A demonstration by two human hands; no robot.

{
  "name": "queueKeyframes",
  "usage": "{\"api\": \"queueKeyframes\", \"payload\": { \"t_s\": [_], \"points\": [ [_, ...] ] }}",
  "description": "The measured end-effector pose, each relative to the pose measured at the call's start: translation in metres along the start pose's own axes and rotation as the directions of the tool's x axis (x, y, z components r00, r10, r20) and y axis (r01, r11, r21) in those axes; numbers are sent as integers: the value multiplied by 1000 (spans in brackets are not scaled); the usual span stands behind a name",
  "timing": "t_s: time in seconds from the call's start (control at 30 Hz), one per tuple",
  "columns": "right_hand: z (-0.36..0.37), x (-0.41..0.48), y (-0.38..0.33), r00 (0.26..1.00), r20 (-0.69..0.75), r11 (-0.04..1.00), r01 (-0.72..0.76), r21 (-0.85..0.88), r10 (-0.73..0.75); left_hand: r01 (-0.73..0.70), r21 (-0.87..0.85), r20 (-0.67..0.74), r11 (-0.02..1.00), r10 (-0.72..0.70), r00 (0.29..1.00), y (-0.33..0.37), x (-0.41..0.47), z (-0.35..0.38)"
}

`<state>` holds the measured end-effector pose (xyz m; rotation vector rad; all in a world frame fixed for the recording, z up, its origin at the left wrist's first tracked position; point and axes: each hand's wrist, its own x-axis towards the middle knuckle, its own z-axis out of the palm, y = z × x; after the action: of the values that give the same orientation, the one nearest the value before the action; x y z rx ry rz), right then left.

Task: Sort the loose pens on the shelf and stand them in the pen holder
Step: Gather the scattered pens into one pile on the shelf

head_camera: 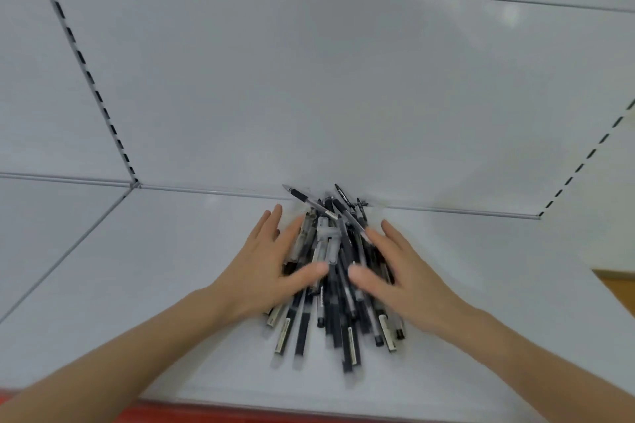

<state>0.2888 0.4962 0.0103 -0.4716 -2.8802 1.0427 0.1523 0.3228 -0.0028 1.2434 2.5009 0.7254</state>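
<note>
Both our hands lie flat with straight fingers, grasping nothing: left hand and right hand press the pen pile at lower center of the white shelf.

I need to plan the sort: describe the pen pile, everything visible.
The pens are many slim plastic-looking sticks, mostly black with some clear or frosted barrels, heaped loosely on the white shelf against its back wall. They lie roughly lengthwise, fanning toward the front edge. The left hand and right hand rest open on either side of the heap.
</note>
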Motion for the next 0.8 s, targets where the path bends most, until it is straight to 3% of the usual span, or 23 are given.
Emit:
{"api": "queueKeyframes", "payload": {
  "t_s": [0.1,0.2,0.57,0.8],
  "points": [
    [-3,-30,2,981,193,976,77,-204,-37,-116,121,166,986,95,982,0,-30,-2],
    [7,-38,0,959,275,944,148,-296,-64,-218,312,247,925,142,959,1,-38,6],
    [11,-14,1,992,108,945,93,-315,-62,-189,340,93,921,167,982,5,-11,5],
    [14,-19,8,988,114,923,138,-360,-103,-214,332,178,919,162,971,8,-24,8]
  ]
}}
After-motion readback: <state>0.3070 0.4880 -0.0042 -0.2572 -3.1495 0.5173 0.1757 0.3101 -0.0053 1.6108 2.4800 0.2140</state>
